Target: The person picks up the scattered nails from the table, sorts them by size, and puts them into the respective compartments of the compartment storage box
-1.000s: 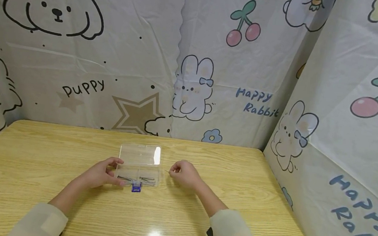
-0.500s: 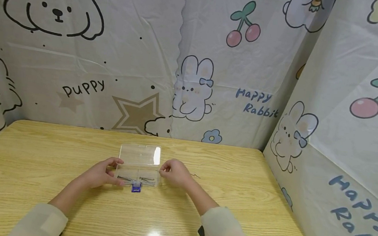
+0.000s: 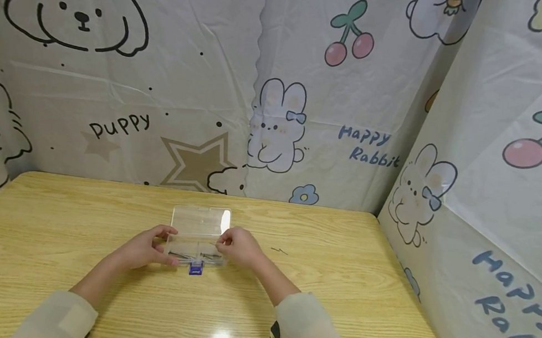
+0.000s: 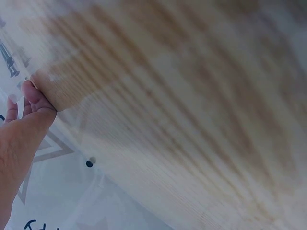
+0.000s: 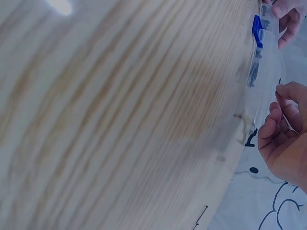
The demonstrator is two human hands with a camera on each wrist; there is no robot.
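A clear plastic box point(image 3: 198, 247) stands with its lid point(image 3: 197, 221) raised at the back and a blue latch point(image 3: 196, 267) in front. Thin metal nails point(image 3: 212, 261) lie in its compartments. My left hand point(image 3: 144, 246) grips the box's left end, thumb at the front corner and fingers toward the back. Over the right compartment, my right hand point(image 3: 241, 248) pinches a thin nail point(image 5: 279, 82) between thumb and forefinger, most of it hidden by the fingers. In the left wrist view, the left hand point(image 4: 33, 103) shows at the left edge.
Loose nails point(image 3: 279, 250) lie on the wooden table point(image 3: 328, 287) to the right of the box, behind the right forearm. A printed cloth point(image 3: 200, 88) hangs along the back and right sides.
My right hand has moved left with the nail, from beside the box to over its right compartment. The loose nails on the table have come into view. My left hand stays put.
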